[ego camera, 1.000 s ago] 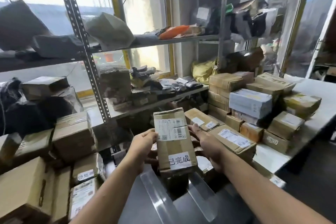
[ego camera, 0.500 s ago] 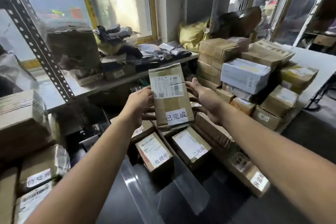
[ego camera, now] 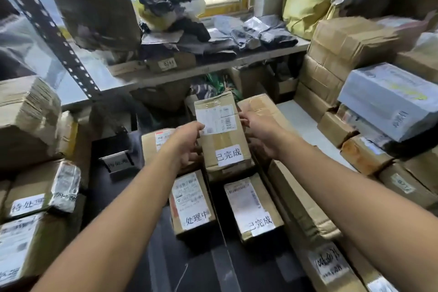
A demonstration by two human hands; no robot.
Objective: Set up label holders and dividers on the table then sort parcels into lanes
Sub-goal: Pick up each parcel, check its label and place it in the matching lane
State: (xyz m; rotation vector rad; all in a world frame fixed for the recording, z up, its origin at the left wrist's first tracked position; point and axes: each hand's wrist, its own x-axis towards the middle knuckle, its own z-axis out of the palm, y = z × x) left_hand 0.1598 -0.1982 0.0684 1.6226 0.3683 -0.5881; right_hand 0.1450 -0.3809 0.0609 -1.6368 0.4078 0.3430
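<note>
The dark table [ego camera: 163,253] carries a parcel marked 处理中 [ego camera: 192,204] below the left hand [ego camera: 187,143] and a parcel marked 已完成 [ego camera: 253,206] below the right hand [ego camera: 260,136]. A clear divider [ego camera: 221,251] stands between the two parcels. A label holder [ego camera: 117,163] stands left of the left hand.

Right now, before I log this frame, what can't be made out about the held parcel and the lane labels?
All in the head view.
1. Held parcel: shipping-label print too small and blurred.
2. Left hand and right hand: fingers under it hidden by the parcel.
3. Label holder: text blurred.
4. Lower-left box: label cut off by the left edge.
</note>
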